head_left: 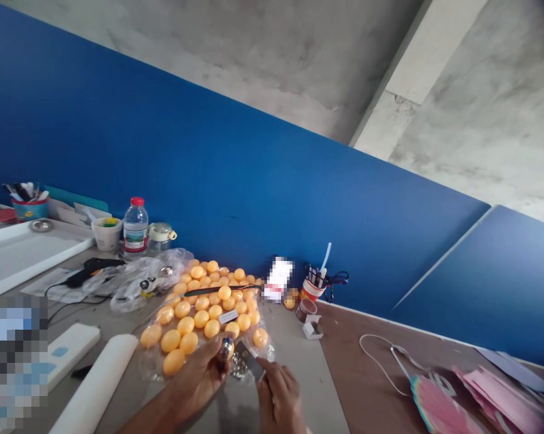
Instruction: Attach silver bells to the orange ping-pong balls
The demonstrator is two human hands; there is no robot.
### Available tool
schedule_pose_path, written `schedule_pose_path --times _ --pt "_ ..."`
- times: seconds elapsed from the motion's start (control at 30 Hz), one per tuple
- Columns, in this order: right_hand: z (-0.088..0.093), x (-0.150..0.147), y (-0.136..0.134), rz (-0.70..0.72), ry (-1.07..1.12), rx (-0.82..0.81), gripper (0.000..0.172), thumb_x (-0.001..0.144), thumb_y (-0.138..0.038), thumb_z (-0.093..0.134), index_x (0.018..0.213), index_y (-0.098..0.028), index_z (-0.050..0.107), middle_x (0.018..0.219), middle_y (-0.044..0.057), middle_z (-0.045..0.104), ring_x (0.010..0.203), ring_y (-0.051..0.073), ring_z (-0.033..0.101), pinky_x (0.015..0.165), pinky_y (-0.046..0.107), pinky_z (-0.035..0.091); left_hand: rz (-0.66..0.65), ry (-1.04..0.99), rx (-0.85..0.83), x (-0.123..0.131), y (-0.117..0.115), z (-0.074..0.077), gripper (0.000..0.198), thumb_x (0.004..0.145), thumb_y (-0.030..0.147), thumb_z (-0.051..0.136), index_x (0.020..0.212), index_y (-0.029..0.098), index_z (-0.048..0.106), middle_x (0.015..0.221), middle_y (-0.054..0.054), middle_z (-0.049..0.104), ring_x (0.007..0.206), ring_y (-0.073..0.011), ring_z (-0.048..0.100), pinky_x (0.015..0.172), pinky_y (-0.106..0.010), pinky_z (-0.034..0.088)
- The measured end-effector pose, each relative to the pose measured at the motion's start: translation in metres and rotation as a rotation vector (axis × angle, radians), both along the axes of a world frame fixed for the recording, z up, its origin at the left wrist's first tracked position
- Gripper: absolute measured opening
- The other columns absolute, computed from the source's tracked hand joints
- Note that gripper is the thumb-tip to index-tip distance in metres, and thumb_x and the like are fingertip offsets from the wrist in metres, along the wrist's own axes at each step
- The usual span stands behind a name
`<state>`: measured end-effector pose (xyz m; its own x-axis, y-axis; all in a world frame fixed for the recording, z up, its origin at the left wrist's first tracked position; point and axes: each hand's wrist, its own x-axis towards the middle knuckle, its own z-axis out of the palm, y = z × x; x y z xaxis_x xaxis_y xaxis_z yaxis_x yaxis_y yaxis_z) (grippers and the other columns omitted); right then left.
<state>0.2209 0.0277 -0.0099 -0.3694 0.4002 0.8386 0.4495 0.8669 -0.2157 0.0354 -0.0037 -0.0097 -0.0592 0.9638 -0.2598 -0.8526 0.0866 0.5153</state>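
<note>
My left hand (202,377) holds a small ball (227,348) with a shiny metallic surface between thumb and fingers, near the bottom centre. My right hand (281,392), just to its right, grips a flat grey blade-like tool (253,363), its tip pointing toward the ball. Under the tool lies a small heap of shiny metal pieces (239,366). Right beyond both hands, a clear plastic bag of orange balls (201,318) spreads over the table, with a dark strip (218,290) and a small label on top.
A phone (278,280) leans against the blue partition (236,181). Beside it stand a pen cup (312,290) and an open small box (313,327). At left are a bottle (136,228), a glue gun (84,272), a white roll (95,386) and a tray (28,256). Pink papers (502,401) lie right.
</note>
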Motion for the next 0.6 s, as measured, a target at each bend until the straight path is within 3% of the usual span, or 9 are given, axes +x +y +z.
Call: schedule_pose_path --times 0.1,0.17,0.27,0.33,0.47,0.6 --pt "-0.006 -0.008 -0.002 0.021 -0.052 -0.021 0.034 0.112 -0.033 0.036 0.106 -0.024 0.068 0.071 0.003 0.073 0.055 0.020 0.066 0.052 0.030 0.050 -0.041 0.023 -0.011 -0.001 -0.002 -0.003 0.026 0.070 0.032 0.096 0.088 0.020 0.082 0.077 -0.001 0.074 0.067 -0.0118 0.061 0.064 -0.023 0.050" --pt "-0.009 -0.008 -0.003 0.041 -0.031 -0.017 0.034 0.112 -0.033 0.036 0.109 -0.024 0.069 0.070 0.002 0.072 0.054 0.020 0.065 0.053 0.030 0.050 -0.052 0.049 -0.010 -0.001 -0.003 -0.004 0.028 0.069 0.034 0.096 0.090 0.022 0.081 0.081 -0.002 0.075 0.067 -0.0125 0.061 0.063 -0.025 0.049" --pt "-0.008 -0.005 -0.004 0.013 0.027 -0.036 0.032 0.111 -0.031 0.039 0.120 -0.022 0.068 0.075 0.004 0.074 0.059 0.020 0.068 0.061 0.030 0.054 -0.023 0.065 0.020 0.000 -0.004 -0.002 0.033 0.065 0.035 0.098 0.089 0.023 0.081 0.070 0.001 0.066 0.059 -0.0122 0.055 0.056 -0.025 0.044" --pt "-0.005 -0.004 -0.004 -0.021 0.000 -0.068 0.031 0.111 -0.030 0.039 0.117 -0.024 0.069 0.076 0.004 0.074 0.060 0.021 0.069 0.060 0.030 0.054 -0.026 0.069 0.013 0.001 -0.004 0.000 0.037 0.062 0.040 0.099 0.089 0.022 0.081 0.064 0.003 0.060 0.057 -0.0125 0.053 0.057 -0.026 0.044" --pt "0.000 -0.002 -0.002 -0.016 -0.074 -0.086 0.035 0.111 -0.034 0.038 0.106 -0.025 0.072 0.070 0.003 0.073 0.055 0.020 0.067 0.053 0.029 0.050 -0.046 0.123 -0.028 0.003 -0.003 0.002 0.045 0.054 0.048 0.101 0.085 0.024 0.080 0.071 0.001 0.068 0.060 -0.0126 0.055 0.060 -0.028 0.044" --pt "0.001 0.001 -0.001 -0.045 0.001 -0.075 0.034 0.111 -0.032 0.039 0.112 -0.022 0.072 0.066 0.003 0.069 0.054 0.020 0.065 0.054 0.028 0.050 -0.020 0.167 0.014 0.004 -0.002 0.002 0.040 0.058 0.045 0.099 0.086 0.023 0.080 0.067 0.002 0.065 0.058 -0.0136 0.052 0.057 -0.030 0.039"
